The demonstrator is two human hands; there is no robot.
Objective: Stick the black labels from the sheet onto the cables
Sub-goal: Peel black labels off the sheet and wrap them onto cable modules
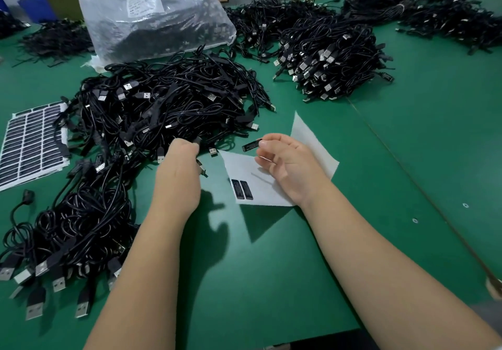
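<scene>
Labelling is mid-cycle: one black label (251, 145) is pinched by the right hand (288, 165), a cable end (197, 141) is gripped by the left hand (180, 159); wrapping the label squarely around the cable is called for next.

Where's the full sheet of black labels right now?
The full label sheet lies flat at the table's far left, its right edge tucked under the big cable pile, well away from both hands.
</scene>
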